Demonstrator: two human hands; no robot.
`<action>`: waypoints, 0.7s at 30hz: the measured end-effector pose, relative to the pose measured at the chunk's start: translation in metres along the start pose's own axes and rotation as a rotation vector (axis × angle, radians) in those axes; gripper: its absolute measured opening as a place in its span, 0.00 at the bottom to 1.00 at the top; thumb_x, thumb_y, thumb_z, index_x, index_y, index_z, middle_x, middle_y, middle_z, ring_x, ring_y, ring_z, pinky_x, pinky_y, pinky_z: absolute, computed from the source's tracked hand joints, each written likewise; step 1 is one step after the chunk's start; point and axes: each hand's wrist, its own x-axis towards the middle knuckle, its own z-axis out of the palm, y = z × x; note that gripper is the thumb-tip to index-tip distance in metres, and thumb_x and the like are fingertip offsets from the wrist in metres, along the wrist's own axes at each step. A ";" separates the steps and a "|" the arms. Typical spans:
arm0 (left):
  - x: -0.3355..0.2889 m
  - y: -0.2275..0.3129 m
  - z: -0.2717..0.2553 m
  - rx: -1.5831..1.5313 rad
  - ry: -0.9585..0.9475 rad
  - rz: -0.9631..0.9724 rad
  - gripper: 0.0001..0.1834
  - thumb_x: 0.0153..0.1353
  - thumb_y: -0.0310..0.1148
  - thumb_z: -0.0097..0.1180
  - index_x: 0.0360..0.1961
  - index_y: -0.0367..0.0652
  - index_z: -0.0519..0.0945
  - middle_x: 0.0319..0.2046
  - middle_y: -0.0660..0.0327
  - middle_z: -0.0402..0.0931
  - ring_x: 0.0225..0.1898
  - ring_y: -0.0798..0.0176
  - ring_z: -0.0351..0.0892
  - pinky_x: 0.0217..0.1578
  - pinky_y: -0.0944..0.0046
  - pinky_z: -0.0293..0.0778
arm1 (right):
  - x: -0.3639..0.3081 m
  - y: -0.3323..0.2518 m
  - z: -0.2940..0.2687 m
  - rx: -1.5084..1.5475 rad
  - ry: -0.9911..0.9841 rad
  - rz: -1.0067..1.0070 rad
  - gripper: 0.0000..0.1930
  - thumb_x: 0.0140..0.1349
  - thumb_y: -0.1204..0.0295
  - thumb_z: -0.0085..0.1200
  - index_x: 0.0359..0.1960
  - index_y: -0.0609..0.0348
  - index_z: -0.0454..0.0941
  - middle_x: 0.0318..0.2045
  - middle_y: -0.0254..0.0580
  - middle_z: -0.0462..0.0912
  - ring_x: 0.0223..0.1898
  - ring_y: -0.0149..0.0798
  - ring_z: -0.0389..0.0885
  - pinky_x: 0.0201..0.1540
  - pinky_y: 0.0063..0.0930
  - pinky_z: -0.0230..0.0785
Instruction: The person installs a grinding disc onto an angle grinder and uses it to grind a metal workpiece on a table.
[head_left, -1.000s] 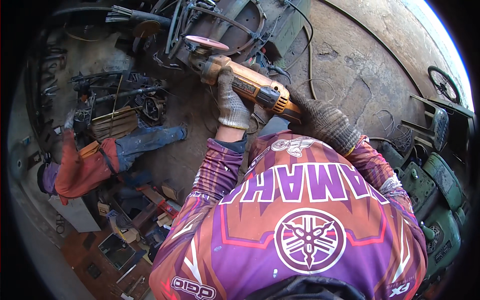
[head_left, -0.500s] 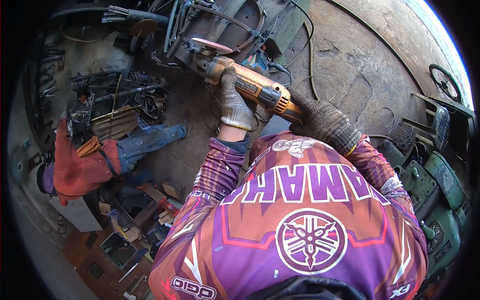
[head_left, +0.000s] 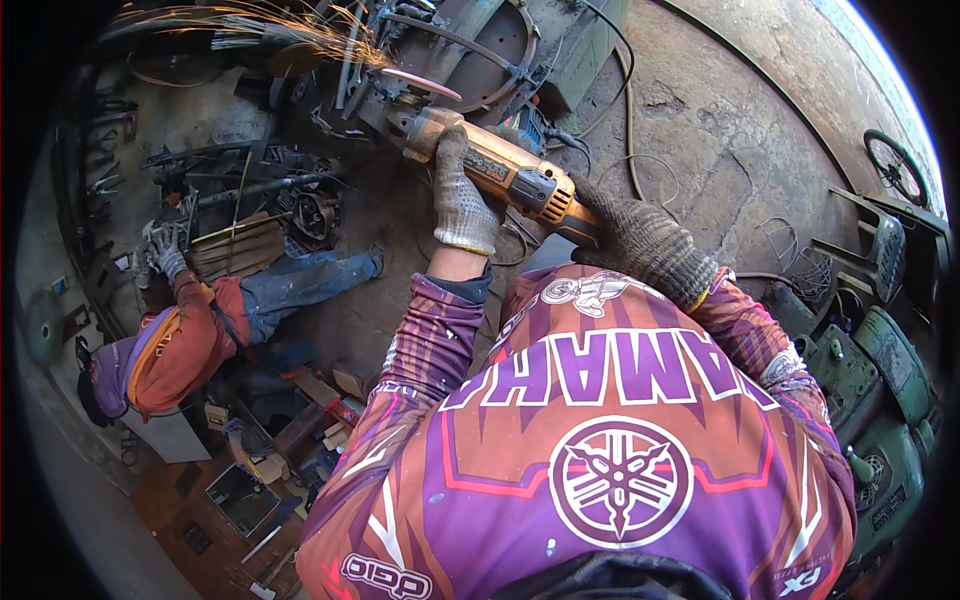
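Between my two gloved hands is a yellow angle grinder (head_left: 497,166). My left hand (head_left: 466,196), in a grey-white knit glove, is wrapped round its front body just behind the gear head. The rear handle is gripped by my right hand (head_left: 648,245), in a darker grey knit glove. At the grinder's head, the thin pinkish disc (head_left: 421,83) meets the metalwork with a curved metal band (head_left: 450,38) on it. Orange sparks (head_left: 300,35) stream from the disc's edge toward the far left. The exact contact point is too small to make out.
A co-worker (head_left: 200,345) in a red top and blue jeans bends at the left, gloved hands together near scrap metal (head_left: 270,190). A second power tool (head_left: 525,128) with a blue part lies beyond the grinder. Cables (head_left: 628,130) cross the floor. Green machinery (head_left: 865,400) stands at right.
Sparks now fly from the disc, where none showed before. The grinder has shifted slightly left and farther away. The co-worker has brought both gloved hands together in front.
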 end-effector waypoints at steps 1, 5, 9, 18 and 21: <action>-0.001 0.001 0.001 -0.001 0.001 0.010 0.39 0.59 0.62 0.66 0.60 0.44 0.72 0.51 0.51 0.78 0.51 0.49 0.82 0.55 0.45 0.81 | 0.001 0.003 0.003 0.000 0.000 -0.003 0.50 0.54 0.57 0.73 0.78 0.44 0.57 0.47 0.65 0.84 0.48 0.64 0.86 0.52 0.50 0.78; 0.000 0.003 0.004 -0.007 0.051 0.030 0.39 0.59 0.62 0.66 0.60 0.44 0.72 0.49 0.51 0.78 0.50 0.49 0.82 0.54 0.45 0.81 | 0.003 0.007 0.006 0.004 0.040 -0.036 0.50 0.54 0.57 0.73 0.78 0.44 0.57 0.49 0.65 0.84 0.49 0.65 0.86 0.52 0.49 0.79; 0.004 -0.004 0.001 -0.020 0.012 -0.013 0.38 0.60 0.64 0.63 0.58 0.44 0.75 0.49 0.52 0.80 0.51 0.49 0.82 0.57 0.47 0.79 | 0.002 0.008 0.006 -0.026 0.014 -0.058 0.52 0.56 0.59 0.72 0.79 0.44 0.51 0.48 0.64 0.85 0.49 0.64 0.86 0.53 0.51 0.78; -0.009 -0.017 -0.011 -0.025 0.004 -0.033 0.46 0.58 0.66 0.65 0.66 0.45 0.68 0.55 0.49 0.75 0.56 0.45 0.79 0.59 0.42 0.78 | -0.016 0.007 0.015 0.130 0.090 -0.089 0.47 0.51 0.63 0.75 0.74 0.46 0.63 0.54 0.61 0.83 0.55 0.60 0.84 0.59 0.47 0.76; -0.008 -0.008 -0.012 -0.072 -0.011 -0.096 0.44 0.59 0.65 0.66 0.65 0.45 0.69 0.54 0.51 0.75 0.55 0.46 0.80 0.59 0.44 0.78 | -0.011 -0.008 0.012 0.088 0.059 -0.010 0.47 0.51 0.63 0.75 0.74 0.46 0.64 0.53 0.62 0.83 0.55 0.60 0.84 0.58 0.46 0.77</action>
